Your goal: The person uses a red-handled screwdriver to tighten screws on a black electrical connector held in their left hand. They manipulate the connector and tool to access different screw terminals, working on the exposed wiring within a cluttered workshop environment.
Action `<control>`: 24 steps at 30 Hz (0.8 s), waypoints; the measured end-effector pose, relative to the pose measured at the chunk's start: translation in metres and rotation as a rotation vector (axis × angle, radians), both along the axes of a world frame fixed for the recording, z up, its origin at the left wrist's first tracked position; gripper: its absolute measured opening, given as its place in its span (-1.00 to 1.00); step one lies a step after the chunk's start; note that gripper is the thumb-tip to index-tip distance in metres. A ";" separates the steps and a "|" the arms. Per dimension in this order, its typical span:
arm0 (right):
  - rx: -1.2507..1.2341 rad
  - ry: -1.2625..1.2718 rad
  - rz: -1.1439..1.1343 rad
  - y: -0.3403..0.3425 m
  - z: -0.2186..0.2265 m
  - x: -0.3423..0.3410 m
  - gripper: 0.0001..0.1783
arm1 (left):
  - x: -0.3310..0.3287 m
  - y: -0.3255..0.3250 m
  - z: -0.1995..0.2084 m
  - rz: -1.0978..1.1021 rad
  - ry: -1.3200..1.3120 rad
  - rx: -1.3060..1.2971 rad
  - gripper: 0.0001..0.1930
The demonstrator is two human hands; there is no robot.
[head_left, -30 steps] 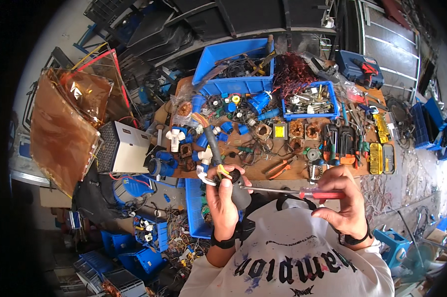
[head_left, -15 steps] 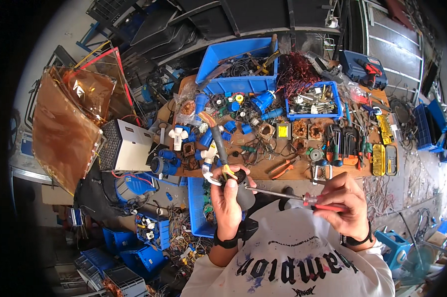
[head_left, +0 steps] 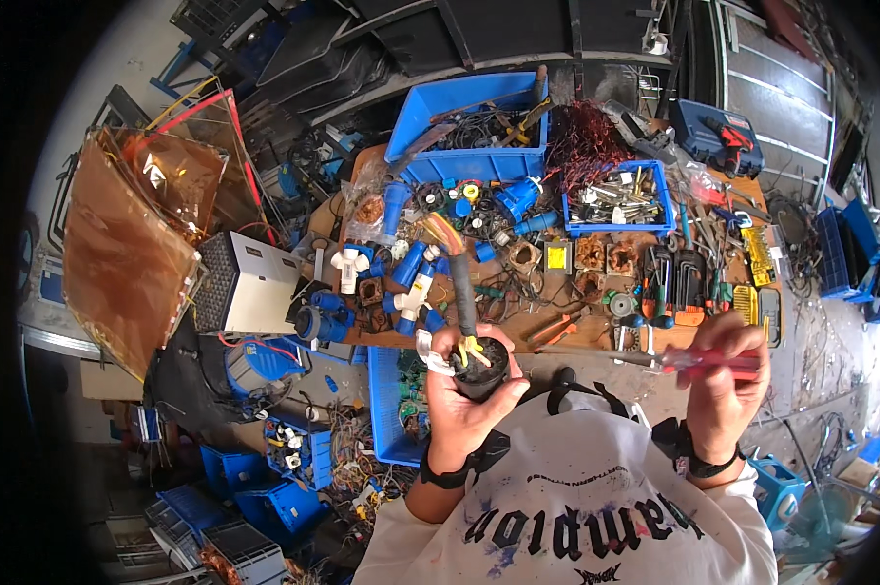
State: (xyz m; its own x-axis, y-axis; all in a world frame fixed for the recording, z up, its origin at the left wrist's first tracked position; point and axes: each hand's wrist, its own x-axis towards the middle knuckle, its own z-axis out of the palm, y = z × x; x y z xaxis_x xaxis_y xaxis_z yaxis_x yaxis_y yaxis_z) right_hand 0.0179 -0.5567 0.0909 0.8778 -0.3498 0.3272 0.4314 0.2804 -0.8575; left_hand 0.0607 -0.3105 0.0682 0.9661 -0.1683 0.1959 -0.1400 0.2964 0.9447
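My left hand (head_left: 462, 419) is closed around a black round plug housing (head_left: 483, 378), its hollow end tilted upward. Out of that end come yellow and pinkish wires, joined to a thick grey cable (head_left: 462, 292) whose stripped far end reaches over the table. A curved white plastic piece (head_left: 434, 353) sits beside the left fingers; whether it is attached cannot be told. Off to the right, my right hand (head_left: 721, 405) grips the red handle of a screwdriver (head_left: 718, 363). Its shaft points left, toward the plug housing but apart from it.
The wooden table (head_left: 596, 336) bears blue and white plugs, several square rusty parts and orange-handled pliers (head_left: 557, 331). Farther back stand a large blue bin (head_left: 469, 168) and a smaller blue crate (head_left: 620, 229) of metal parts. Below the table edge is another blue basket (head_left: 391, 429).
The screwdriver has been drawn away from the plug housing, up and to the right. My left hand has turned the housing so its hollow end shows, and the cable has swung right.
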 end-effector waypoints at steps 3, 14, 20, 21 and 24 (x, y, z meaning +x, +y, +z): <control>-0.041 -0.074 -0.111 -0.002 0.010 0.016 -0.70 | -0.001 -0.005 0.008 -0.060 0.023 0.021 -0.37; 0.075 0.028 0.185 0.018 0.019 0.060 -0.78 | -0.001 -0.015 0.010 -0.239 -0.124 0.089 -0.41; 0.382 0.183 0.315 0.024 0.021 0.060 -0.72 | 0.001 -0.015 0.007 -0.209 -0.165 0.124 -0.40; 0.362 0.157 0.263 0.023 0.020 0.059 -0.72 | 0.002 -0.015 0.007 -0.205 -0.173 0.128 -0.39; 0.267 0.048 0.108 0.012 0.016 0.058 -0.72 | 0.004 -0.014 0.009 -0.167 -0.193 0.202 -0.39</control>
